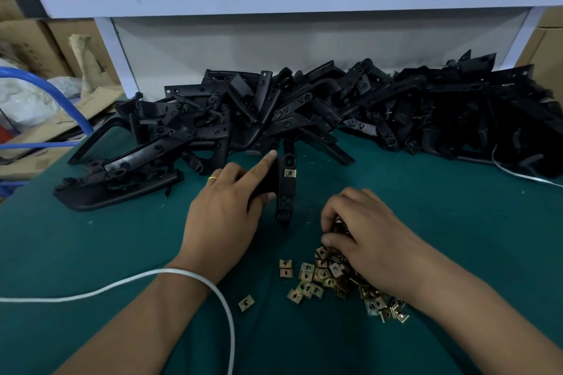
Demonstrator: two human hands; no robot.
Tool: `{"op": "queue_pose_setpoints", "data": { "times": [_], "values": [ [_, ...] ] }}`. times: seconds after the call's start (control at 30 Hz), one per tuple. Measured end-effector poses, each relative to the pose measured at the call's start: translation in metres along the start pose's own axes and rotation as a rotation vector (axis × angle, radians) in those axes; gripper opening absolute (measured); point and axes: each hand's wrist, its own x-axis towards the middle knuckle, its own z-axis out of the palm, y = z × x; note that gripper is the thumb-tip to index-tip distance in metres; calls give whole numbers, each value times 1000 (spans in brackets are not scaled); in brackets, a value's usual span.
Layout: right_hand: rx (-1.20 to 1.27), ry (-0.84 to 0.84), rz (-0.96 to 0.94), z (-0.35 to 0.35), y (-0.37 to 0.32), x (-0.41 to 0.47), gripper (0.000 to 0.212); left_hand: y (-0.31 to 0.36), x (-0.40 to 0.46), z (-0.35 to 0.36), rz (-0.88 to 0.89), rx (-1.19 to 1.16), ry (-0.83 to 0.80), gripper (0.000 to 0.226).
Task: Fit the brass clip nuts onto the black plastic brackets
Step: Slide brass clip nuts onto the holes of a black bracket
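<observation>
- Bench (91,253): covered in green cloth; it carries every item listed below. Landmark for all positions: the held bracket.
- Held bracket (286,189): 1 black plastic bracket, standing on its lower end on the cloth near the middle of the bench, tilted slightly. 1 brass clip nut (290,173) is already seated on its upper part.
- Left hand (225,213): directly left of the held bracket. Grip closed around the bracket's left side, thumb near its lower half, index finger stretched up along its top edge. A gold ring (212,178) is on 1 finger.
- Right hand (362,231): right of and nearer than the held bracket. Fingers curled down into the top of the nut pile, grip narrow; whether a nut is pinched between the fingertips cannot be told.
- Loose brass clip nuts (329,280): a pile on the cloth, nearer than and right of the held bracket, partly under the right hand. A stray nut (246,303) lies apart, on the pile's left.
- Bracket heap (304,106): many black plastic brackets stacked behind the held bracket, running left to right along the white back panel (274,39).
- White cord (122,286): crosses the left forearm, nearer than and left of the held bracket.
</observation>
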Motion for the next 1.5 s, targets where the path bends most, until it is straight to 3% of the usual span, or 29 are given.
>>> {"op": "queue_pose_setpoints", "data": {
  "times": [0.1,0.3,0.6,0.8,1.0,1.33,1.5],
  "values": [
    [87,-15,-2,0,-1,-2,14,0,0,1,-3,-5,-1,66],
    [587,123,53,-6,-7,-3,16,1,0,0,9,-39,-20,67],
    [843,243,112,-3,-15,-1,24,2,-1,-1,2,-66,0,67],
    [934,340,82,-1,-19,-2,13,4,-2,-2,-1,-60,-6,67],
    [934,378,81,0,-20,-4,20,5,-2,-3,-3,-71,1,66],
    [1014,188,129,8,-26,-4,21,6,-3,-4,-3,-77,28,65],
    [999,187,154,8,-25,-5,21,5,-3,-3,7,-79,25,65]
  ]
}}
